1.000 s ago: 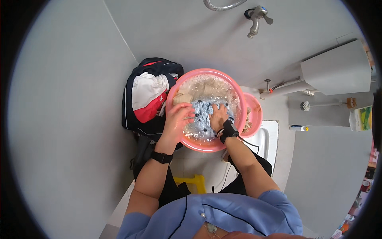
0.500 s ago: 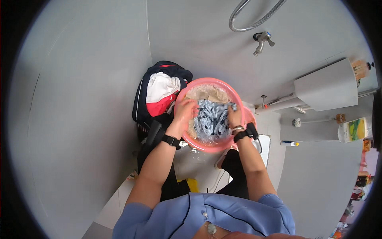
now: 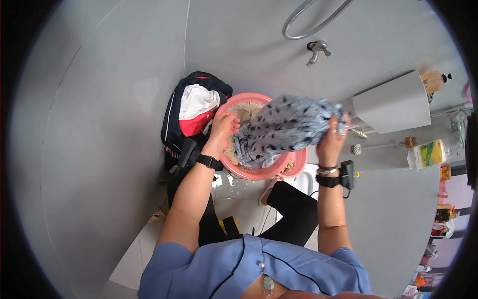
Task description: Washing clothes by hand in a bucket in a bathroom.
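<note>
A pink round basin (image 3: 254, 174) holds wet beige cloth (image 3: 244, 110) in soapy water. My right hand (image 3: 333, 137) grips one end of a grey-blue garment with dark spots (image 3: 291, 124), lifted and stretched out over the basin's right side. The garment's other end lies in the basin, close to my left hand (image 3: 225, 128). That left hand is at the basin's left rim with its fingers curled; whether any cloth is inside them is hidden.
Left of the basin lies a pile of dark, white and red clothes (image 3: 199, 102). A smaller pink basin (image 3: 300, 162) sits partly behind, at right. A tap (image 3: 316, 52) and shower hose (image 3: 321, 27) are on the wall, with a white cistern (image 3: 391, 102) to the right.
My right hand has moved up and to the right, pulling the spotted garment out of the basin and stretching it. My left hand has stayed near the left rim.
</note>
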{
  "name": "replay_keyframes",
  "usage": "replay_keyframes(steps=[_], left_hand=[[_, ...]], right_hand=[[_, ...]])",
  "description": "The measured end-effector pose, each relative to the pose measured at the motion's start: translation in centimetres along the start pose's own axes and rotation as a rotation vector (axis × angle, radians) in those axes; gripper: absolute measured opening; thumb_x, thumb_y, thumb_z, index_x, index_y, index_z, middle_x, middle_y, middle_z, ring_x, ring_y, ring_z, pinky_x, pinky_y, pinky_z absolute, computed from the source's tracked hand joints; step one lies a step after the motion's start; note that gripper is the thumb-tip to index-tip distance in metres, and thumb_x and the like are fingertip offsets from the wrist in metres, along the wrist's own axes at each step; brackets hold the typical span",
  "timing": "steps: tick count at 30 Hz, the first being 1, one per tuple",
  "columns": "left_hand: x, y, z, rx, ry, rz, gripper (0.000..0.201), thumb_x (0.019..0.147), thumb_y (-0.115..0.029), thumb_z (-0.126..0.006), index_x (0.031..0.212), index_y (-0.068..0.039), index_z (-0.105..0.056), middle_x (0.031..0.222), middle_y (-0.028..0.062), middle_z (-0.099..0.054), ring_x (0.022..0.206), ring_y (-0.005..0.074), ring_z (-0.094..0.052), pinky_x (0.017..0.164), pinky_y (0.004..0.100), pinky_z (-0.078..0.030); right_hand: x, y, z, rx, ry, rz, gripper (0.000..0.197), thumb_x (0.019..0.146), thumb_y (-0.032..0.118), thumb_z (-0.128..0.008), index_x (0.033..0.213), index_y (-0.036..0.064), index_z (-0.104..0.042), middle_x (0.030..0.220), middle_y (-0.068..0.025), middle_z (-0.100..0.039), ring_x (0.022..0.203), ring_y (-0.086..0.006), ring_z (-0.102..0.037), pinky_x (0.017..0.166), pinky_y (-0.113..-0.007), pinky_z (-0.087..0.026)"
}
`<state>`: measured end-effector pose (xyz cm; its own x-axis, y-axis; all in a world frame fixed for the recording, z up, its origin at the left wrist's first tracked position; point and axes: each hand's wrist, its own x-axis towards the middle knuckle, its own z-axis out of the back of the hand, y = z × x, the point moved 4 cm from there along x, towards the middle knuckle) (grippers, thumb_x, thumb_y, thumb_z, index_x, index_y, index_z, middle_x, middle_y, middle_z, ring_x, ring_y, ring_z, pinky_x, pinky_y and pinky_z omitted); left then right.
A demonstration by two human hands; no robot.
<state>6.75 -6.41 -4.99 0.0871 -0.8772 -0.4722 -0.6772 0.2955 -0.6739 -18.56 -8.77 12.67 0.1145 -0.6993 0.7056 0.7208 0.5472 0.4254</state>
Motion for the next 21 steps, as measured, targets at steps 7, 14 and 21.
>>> replay_keyframes(steps=[7,14,21], left_hand=[[-0.2,-0.5,-0.6,0.105,-0.016,-0.057,0.010,0.079,-0.015,-0.052,0.083,-0.006,-0.054,0.076,0.0022,-0.055,0.065,0.0099,-0.051,0.056,0.0225,-0.042],[0.1,0.2,-1.1,0.154,-0.033,-0.055,0.011,0.077,-0.015,-0.053,0.083,-0.006,-0.054,0.075,0.0021,-0.054,0.064,0.0102,-0.050,0.055,0.0219,-0.042],[-1.0,9.0,-3.4,0.129,0.221,0.618,0.052,0.075,-0.042,-0.060,0.110,-0.006,-0.044,0.106,0.0139,-0.049,0.089,0.0267,-0.053,0.078,0.0454,-0.045]], right_hand=[[-12.7,-4.7,-11.6,0.069,0.346,-0.187,0.042,0.076,0.009,-0.060,0.115,0.0070,-0.044,0.105,-0.0186,-0.048,0.097,-0.0341,-0.048,0.085,-0.038,-0.039],[-16.2,-6.7,-14.0,-0.112,0.691,-0.246,0.057,0.069,0.015,-0.067,0.120,0.0096,-0.041,0.115,-0.0272,-0.039,0.107,-0.0417,-0.040,0.090,-0.042,-0.037],[-11.5,-10.3,-12.5,0.187,0.482,-0.566,0.046,0.071,0.007,-0.063,0.114,0.0035,-0.047,0.090,-0.0126,-0.060,0.085,-0.0226,-0.057,0.078,-0.032,-0.044]])
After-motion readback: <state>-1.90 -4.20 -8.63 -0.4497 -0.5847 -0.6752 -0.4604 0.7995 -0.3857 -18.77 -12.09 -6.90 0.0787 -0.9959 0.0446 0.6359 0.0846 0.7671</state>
